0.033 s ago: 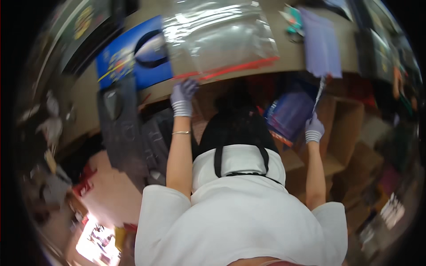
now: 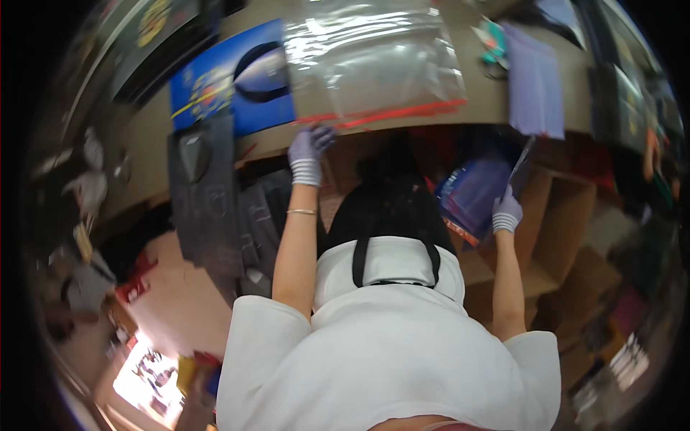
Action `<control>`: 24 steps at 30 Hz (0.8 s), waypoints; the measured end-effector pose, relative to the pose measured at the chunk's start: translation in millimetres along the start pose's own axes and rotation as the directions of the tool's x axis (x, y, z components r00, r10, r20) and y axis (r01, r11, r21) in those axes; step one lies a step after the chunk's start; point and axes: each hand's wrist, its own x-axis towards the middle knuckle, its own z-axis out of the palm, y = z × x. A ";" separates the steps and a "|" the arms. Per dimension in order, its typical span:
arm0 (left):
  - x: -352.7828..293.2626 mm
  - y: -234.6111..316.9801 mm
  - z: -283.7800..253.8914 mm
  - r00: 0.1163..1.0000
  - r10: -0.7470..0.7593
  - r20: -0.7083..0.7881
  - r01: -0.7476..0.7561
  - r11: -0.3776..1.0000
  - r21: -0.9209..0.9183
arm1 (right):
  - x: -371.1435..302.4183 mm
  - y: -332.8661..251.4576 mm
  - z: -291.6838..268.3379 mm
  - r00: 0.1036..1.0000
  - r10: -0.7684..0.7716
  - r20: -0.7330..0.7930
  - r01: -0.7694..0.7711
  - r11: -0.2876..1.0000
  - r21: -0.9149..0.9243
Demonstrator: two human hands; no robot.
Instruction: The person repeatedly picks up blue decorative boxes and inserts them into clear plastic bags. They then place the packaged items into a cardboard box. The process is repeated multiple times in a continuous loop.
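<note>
My left hand [image 2: 309, 152], in a pale lavender glove with a striped cuff, is at the table's front edge. Its fingers are loosely bent, close under the red edge of a stack of clear plastic bags [image 2: 374, 68]; I see nothing held in them. Lower and to the right, my right hand [image 2: 507, 210], gloved alike, is closed on a thin clear plastic packet [image 2: 522, 159], seen nearly edge-on; its contents cannot be made out. Just left of that hand lie blue plastic-wrapped packets [image 2: 468, 190] below table height.
A blue printed sheet [image 2: 269, 108] and dark grey garments [image 2: 205, 215] lie left of the bags. Folded lavender cloth [image 2: 535, 82] hangs over the table's front at the right, beside a teal-handled tool [image 2: 494, 43]. An open cardboard box [image 2: 568, 223] stands by my right arm.
The view has shifted a little, so the table things appear further right. The packet in my right hand leans more to the right. My left hand stays by the bags' red edge.
</note>
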 end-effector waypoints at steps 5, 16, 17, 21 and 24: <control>-20.1 31.8 12.5 0.649 0.698 0.303 -0.494 0.084 0.865 | 36.9 -65.2 41.7 0.986 -0.060 0.156 0.052 0.997 0.057; 72.9 110.5 64.9 0.704 0.694 0.154 0.142 -0.350 0.926 | 31.6 -115.8 -32.5 0.904 -0.387 0.182 0.362 0.919 0.156; 80.1 112.7 67.2 0.688 0.704 0.176 0.134 -0.362 0.923 | 29.4 -118.7 -35.0 0.898 -0.404 0.172 0.375 0.910 0.177; 112.2 117.9 71.9 0.579 0.769 0.269 0.152 -0.427 0.891 | 18.0 -129.9 -42.7 0.873 -0.449 0.191 0.409 0.887 0.215; 121.7 132.9 69.8 0.790 0.590 0.165 0.178 -0.479 0.860 | 10.2 -129.1 -40.1 0.846 -0.510 0.155 0.456 0.843 0.287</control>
